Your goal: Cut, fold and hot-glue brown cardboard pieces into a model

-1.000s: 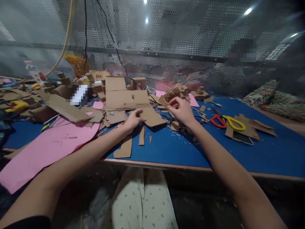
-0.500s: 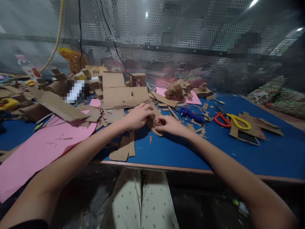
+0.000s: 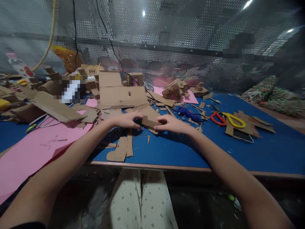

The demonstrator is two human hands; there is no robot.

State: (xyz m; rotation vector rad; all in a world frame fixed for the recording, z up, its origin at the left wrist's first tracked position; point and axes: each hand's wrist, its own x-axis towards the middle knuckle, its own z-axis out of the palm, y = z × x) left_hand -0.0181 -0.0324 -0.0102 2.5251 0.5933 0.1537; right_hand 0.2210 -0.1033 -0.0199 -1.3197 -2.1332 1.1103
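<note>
A small ridged strip of corrugated cardboard (image 3: 149, 122) is held above the blue tabletop, in front of me. My right hand (image 3: 172, 124) pinches its right end between thumb and fingers. By the strip's left end is my left hand (image 3: 127, 121), thumb and fingers apart with a gap between them; whether a fingertip touches the strip I cannot tell. Behind the strip lies a flat cardboard piece (image 3: 150, 111). Cut cardboard scraps (image 3: 118, 150) rest below my left hand, close to the table's front edge.
A blue glue gun (image 3: 189, 114) lies right of my hands. Farther right, scissors with red and yellow handles (image 3: 234, 121) rest on cardboard. A folded cardboard box (image 3: 122, 95) stands behind, before a perforated metal wall. Pink paper (image 3: 51, 144) and heaped cardboard cover the left.
My left hand has moved left and down and its fingers have spread, uncovering the ridged strip. My right hand keeps its pinch. The view has shifted slightly.
</note>
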